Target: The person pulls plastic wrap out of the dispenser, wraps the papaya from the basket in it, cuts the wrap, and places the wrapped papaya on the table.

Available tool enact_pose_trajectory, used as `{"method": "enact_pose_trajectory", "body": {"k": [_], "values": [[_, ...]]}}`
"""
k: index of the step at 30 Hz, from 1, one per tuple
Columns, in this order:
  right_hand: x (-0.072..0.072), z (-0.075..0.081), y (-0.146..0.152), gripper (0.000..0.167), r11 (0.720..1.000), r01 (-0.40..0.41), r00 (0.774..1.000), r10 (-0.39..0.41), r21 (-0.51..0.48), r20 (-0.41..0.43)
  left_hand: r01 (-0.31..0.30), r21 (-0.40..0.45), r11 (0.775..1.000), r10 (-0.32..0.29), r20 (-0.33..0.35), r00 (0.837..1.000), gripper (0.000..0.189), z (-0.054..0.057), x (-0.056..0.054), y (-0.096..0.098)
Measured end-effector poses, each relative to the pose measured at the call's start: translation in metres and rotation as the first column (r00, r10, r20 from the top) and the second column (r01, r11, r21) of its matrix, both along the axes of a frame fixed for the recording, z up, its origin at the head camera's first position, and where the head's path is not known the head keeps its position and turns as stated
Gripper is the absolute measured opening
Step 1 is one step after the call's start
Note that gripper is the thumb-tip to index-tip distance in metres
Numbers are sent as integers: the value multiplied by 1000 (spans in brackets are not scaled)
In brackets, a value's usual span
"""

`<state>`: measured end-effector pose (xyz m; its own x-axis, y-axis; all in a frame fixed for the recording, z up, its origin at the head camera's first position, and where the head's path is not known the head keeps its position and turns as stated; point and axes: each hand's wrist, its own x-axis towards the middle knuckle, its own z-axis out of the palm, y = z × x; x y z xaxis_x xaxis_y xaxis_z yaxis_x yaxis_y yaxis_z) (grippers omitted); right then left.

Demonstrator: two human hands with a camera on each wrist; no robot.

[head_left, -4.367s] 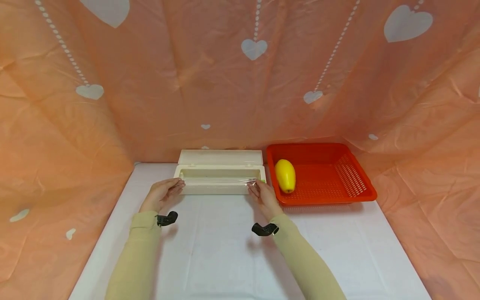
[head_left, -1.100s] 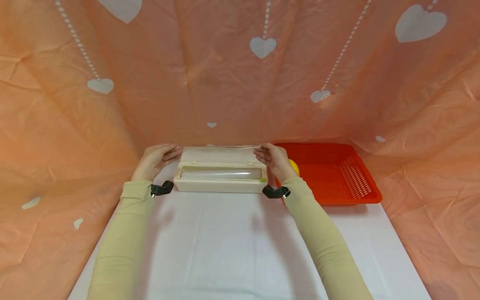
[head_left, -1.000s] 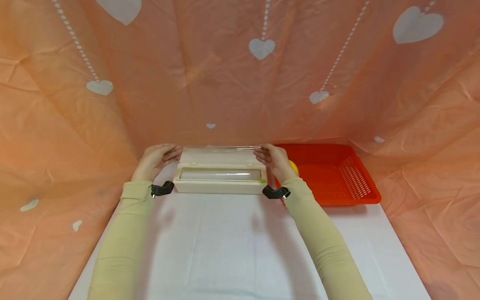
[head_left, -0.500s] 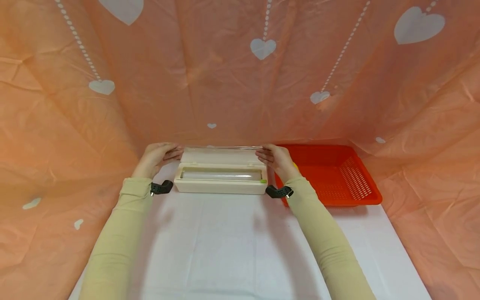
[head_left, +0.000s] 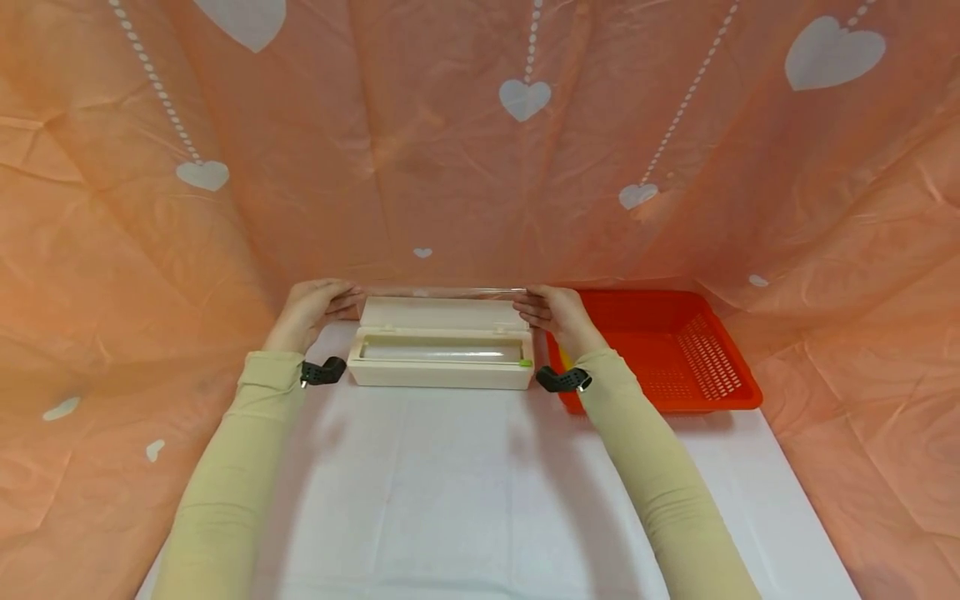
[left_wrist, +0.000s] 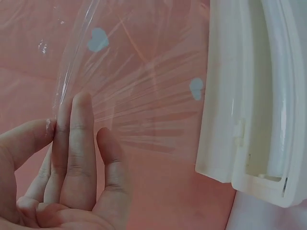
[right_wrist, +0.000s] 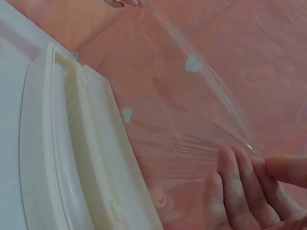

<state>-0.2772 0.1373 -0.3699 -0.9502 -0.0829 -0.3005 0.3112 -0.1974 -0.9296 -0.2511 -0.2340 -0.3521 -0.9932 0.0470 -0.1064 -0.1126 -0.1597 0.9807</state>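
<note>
My left hand (head_left: 313, 312) pinches one corner of a sheet of cling film (left_wrist: 139, 86) between thumb and fingers. Its other corner is pinched by my right hand (head_left: 558, 317). In both wrist views the clear sheet is stretched taut, creased toward each hand, with its front edge bunched into a thin fold. It runs out of a cream dispenser box (head_left: 442, 377) whose lid (head_left: 442, 313) stands open at the back. Inside lies the film roll (head_left: 442, 353). Both hands are raised beyond the box, one past each end.
Right of the box is a red plastic basket (head_left: 660, 379) with perforated walls. A sliver of a yellow fruit (head_left: 566, 359) shows in it, mostly hidden by my right arm. A peach curtain (head_left: 450, 167) with hearts hangs behind the white table (head_left: 450, 483).
Both hands have moved back from the box's front edge to beyond its lid, drawing film off the roll. Over the last half second they shift only slightly farther back, still pinching it.
</note>
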Motion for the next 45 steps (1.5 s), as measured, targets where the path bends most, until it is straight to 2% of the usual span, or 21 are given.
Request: {"method": "enact_pose_trajectory", "body": {"k": [4,8,14,20,28,35,39,45], "values": [[-1,2,3,38,1000,-2,1000,2,2,6,-7,57,998,8,-11,1000,14,8,3,6],[-2,4,5,37,1000,12,1000,-12,-16,22,-7,101,995,9,-16,1000,15,7,-3,6],[-1,7,7,31,999,26,999,-26,-23,37,-22,58,998,23,-28,999,15,1,-14,5],[1,8,7,27,999,27,999,-26,-20,44,-21,30,999,21,4,1000,22,0,-13,4],[2,14,6,29,1000,15,1000,-15,0,0,-21,118,993,23,-18,1000,16,5,-14,4],[-1,18,5,26,999,37,999,-36,11,-11,-18,107,994,19,-6,1000,17,12,-14,4],[-1,20,3,25,999,42,998,-42,3,-44,-21,166,986,26,-27,999,16,14,-14,4],[0,24,1,25,999,47,995,-48,-7,-88,-31,178,984,40,-44,998,16,15,-16,3]]}}
